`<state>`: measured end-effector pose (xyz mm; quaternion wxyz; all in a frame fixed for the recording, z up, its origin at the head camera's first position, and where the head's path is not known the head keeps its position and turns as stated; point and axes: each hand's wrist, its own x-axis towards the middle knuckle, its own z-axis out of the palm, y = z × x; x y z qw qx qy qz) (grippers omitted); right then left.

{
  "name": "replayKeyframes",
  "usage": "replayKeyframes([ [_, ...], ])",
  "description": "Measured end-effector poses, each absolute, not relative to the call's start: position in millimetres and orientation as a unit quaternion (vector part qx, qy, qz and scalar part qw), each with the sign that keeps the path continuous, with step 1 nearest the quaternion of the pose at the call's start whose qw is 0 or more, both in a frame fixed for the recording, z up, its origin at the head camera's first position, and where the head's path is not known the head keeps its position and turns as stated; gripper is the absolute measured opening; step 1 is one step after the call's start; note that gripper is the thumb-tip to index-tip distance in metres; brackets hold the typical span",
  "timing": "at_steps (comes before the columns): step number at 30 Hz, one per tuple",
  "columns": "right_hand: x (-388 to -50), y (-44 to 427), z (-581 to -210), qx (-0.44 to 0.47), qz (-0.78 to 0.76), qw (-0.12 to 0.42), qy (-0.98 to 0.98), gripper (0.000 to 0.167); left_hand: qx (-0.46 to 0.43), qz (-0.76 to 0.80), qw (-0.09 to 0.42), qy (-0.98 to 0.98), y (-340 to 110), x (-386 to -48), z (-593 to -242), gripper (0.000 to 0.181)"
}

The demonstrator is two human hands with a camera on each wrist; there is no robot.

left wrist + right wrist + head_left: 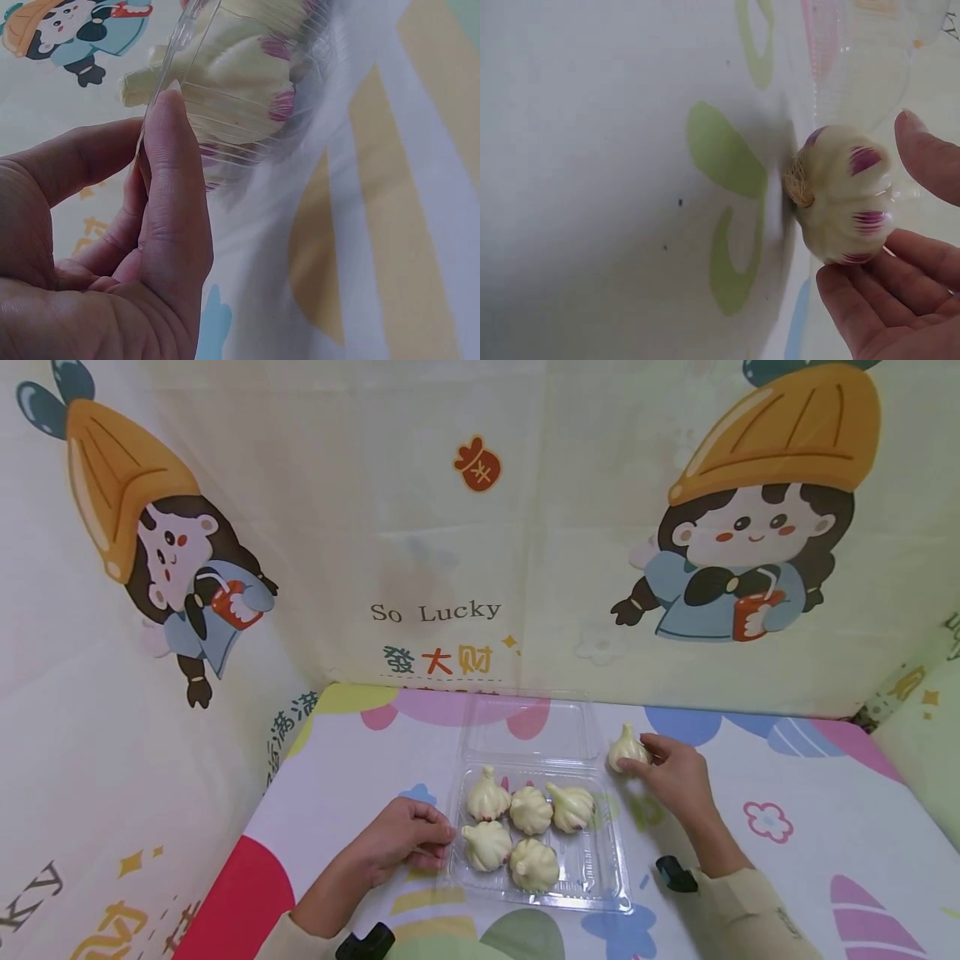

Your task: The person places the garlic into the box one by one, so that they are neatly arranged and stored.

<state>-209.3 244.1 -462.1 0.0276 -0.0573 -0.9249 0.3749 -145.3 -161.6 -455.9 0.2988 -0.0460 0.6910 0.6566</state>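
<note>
A clear plastic box [592, 893] stands on the table with several garlic bulbs [531, 810] inside, in two rows. Its rim [180, 37] is pinched between the thumb and fingers of my left hand [401, 843] at the box's left side. Beyond the box's right back corner, one more garlic bulb [847, 196] sits on the tablecloth, its roots down and purple streaks on its skin. My right hand [678, 777] is at this bulb: the fingers touch one side, while the thumb [930, 161] stands a little apart from it in the right wrist view.
The box's clear lid [532, 731] lies folded back toward the rear cloth wall [562, 652]. A patterned cloth [750, 885] covers the table. Black wrist devices [677, 874] show at both sleeves.
</note>
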Motion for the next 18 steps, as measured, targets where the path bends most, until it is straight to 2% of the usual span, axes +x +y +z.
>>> replayKeyframes([
  [9, -210.1, 244.1, -467.1, -0.064, 0.365, 0.026, -0.928, 0.06, -0.047, 0.656, 0.298, 0.692, -160.7, -145.6, -455.2, 0.011],
  [18, -202.6, 244.6, -463.3, -0.076, 0.374, 0.023, -0.924, 0.06, -0.046, 0.656, 0.297, 0.692, -160.8, -144.7, -456.6, 0.012],
])
